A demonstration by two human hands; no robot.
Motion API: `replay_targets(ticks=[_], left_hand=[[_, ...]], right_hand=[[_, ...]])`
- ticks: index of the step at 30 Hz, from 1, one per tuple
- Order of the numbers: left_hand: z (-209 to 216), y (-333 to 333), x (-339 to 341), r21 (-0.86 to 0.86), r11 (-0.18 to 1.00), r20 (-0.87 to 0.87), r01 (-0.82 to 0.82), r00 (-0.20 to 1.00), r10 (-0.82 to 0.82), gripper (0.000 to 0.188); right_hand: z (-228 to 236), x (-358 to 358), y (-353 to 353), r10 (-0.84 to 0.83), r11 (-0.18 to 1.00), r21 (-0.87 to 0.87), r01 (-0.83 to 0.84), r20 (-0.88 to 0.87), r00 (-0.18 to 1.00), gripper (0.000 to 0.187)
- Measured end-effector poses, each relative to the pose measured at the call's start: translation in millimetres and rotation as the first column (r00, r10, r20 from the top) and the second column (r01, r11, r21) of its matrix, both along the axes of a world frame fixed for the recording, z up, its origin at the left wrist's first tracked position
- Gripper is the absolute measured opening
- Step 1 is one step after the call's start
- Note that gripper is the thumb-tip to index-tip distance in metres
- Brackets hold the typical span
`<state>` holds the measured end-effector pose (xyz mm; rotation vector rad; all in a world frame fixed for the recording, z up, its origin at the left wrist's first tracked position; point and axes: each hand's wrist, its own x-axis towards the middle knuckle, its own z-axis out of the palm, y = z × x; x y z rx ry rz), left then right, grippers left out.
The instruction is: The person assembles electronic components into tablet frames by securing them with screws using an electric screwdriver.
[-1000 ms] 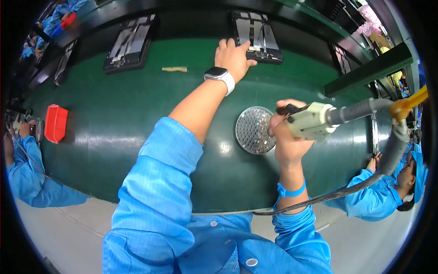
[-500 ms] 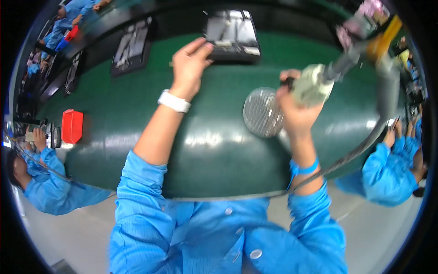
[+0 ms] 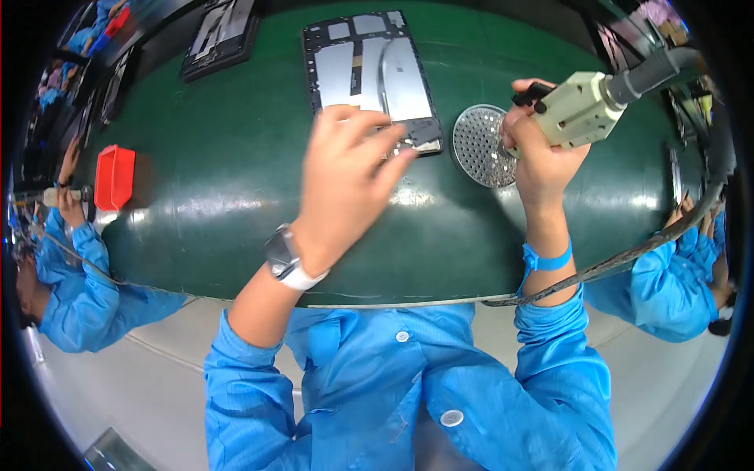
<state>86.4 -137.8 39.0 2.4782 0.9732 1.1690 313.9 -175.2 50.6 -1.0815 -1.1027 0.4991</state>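
An opened tablet housing (image 3: 369,74), black-rimmed with silver panels inside, lies on the green work surface in front of me. Over its near end is my left hand (image 3: 349,177), slightly blurred, its fingers apart and holding nothing. Whether the fingertips touch the housing I cannot tell. My right hand (image 3: 546,157) is wrapped round a pale green electric screwdriver (image 3: 577,110) with a black lever and a thick grey cable end. Beside that hand sits a round perforated dish (image 3: 481,145) with small silvery pieces in it. The tool's tip is hidden behind my fingers.
Another opened tablet (image 3: 222,35) lies at the far left. A red bin (image 3: 115,178) stands on the left, near a co-worker's hands (image 3: 71,206). The dark cable (image 3: 628,263) runs across my right forearm. Another co-worker's blue sleeve (image 3: 660,290) is at the right.
The tablet housing has come nearer and turned, its silver inside now plainly visible. My left hand has left its edge and moved nearer me. My right hand keeps hold of the screwdriver beside the dish.
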Motion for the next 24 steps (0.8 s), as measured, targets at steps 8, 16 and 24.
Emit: replay_targets(ticks=[8,16,24], left_hand=[[-22.9,19.9,12.7,0.066,0.970,-0.098,0.232,0.969,-0.225,0.018],[-28.0,8.8,23.2,0.097,0.982,-0.051,0.162,0.986,-0.158,0.018],[-32.4,6.2,22.6,0.118,0.986,-0.025,0.121,0.993,-0.119,0.014]], right_hand=[[2.5,1.8,5.5,-0.010,1.000,-0.022,0.008,-0.060,0.998,0.029],[5.1,-3.8,3.7,0.030,0.999,0.016,-0.028,-0.103,0.994,0.028],[26.6,-43.6,19.4,0.165,0.986,-0.003,-0.169,-0.199,0.966,0.029]])
